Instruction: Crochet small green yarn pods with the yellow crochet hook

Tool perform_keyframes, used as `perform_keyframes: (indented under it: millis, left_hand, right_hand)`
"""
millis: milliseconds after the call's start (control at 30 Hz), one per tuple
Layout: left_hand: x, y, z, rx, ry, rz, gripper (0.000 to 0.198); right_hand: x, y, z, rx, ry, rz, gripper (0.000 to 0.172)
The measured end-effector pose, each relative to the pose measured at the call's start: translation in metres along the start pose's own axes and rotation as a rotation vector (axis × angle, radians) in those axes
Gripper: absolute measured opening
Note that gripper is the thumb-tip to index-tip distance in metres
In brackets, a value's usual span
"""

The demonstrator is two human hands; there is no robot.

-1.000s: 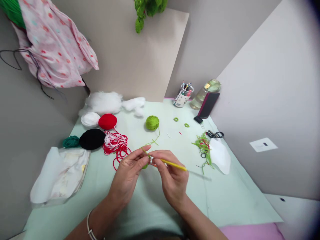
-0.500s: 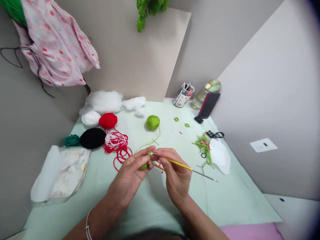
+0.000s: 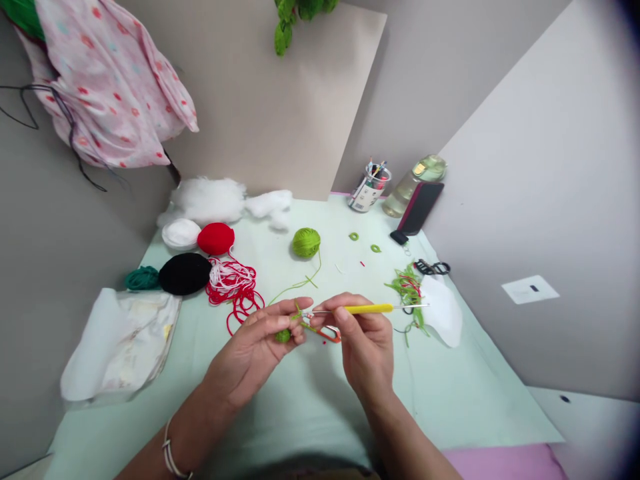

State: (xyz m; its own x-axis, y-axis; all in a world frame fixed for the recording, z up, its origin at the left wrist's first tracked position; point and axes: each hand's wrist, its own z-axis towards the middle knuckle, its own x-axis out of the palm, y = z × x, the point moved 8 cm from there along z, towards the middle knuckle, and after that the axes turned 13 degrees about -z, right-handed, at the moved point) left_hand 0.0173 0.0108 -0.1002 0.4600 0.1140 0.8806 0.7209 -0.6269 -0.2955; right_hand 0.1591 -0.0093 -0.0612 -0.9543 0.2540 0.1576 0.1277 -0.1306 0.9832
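My left hand [image 3: 260,343] pinches a small green crochet piece [image 3: 283,335], partly hidden by the fingers. A strand of green yarn [image 3: 290,288] runs over that hand from the green yarn ball [image 3: 306,243] on the table. My right hand [image 3: 367,340] is closed round the yellow handle of a crochet hook [image 3: 370,309]. The hook lies nearly level, its metal tip at the green piece by my left fingertips. Just below the hook, between the hands, an orange-handled tool [image 3: 330,334] shows; its kind is unclear.
To the left are red [image 3: 216,239], white [image 3: 180,235] and black yarn balls [image 3: 185,274], tangled red-and-pink yarn [image 3: 233,281] and white stuffing [image 3: 210,200]. At right lie green yarn scraps [image 3: 407,287], scissors [image 3: 433,267], a phone [image 3: 421,209], a bottle [image 3: 413,187] and a pen cup [image 3: 369,189].
My right hand has shifted right, drawing back from the left. The crochet hook has swung from a downward slant to nearly level. More of the orange-handled tool shows.
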Motion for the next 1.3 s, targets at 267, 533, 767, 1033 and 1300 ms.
perform_keyframes:
  millis: [267,533,767,1033,1300]
  left_hand:
    - [0.005,0.006,-0.003,0.017,0.028,0.147,0.038]
    - [0.007,0.008,-0.004,0.015,0.051,0.18,0.034]
    - [0.004,0.005,-0.003,-0.011,0.04,0.119,0.037]
    - [0.002,0.003,-0.004,-0.045,0.064,0.092,0.029]
    - [-0.002,-0.001,-0.004,0.127,0.043,0.422,0.035]
  right_hand:
    - [0.007,0.001,-0.003,-0.037,0.039,-0.07,0.015]
    - [0.015,0.008,-0.006,-0.118,0.045,-0.089,0.011]
    - [0.006,0.003,-0.004,-0.043,0.007,-0.004,0.013]
    - [-0.004,0.0,0.005,0.086,0.03,0.076,0.019]
    - [0.018,-0.003,0.003,0.145,0.239,0.124,0.022]
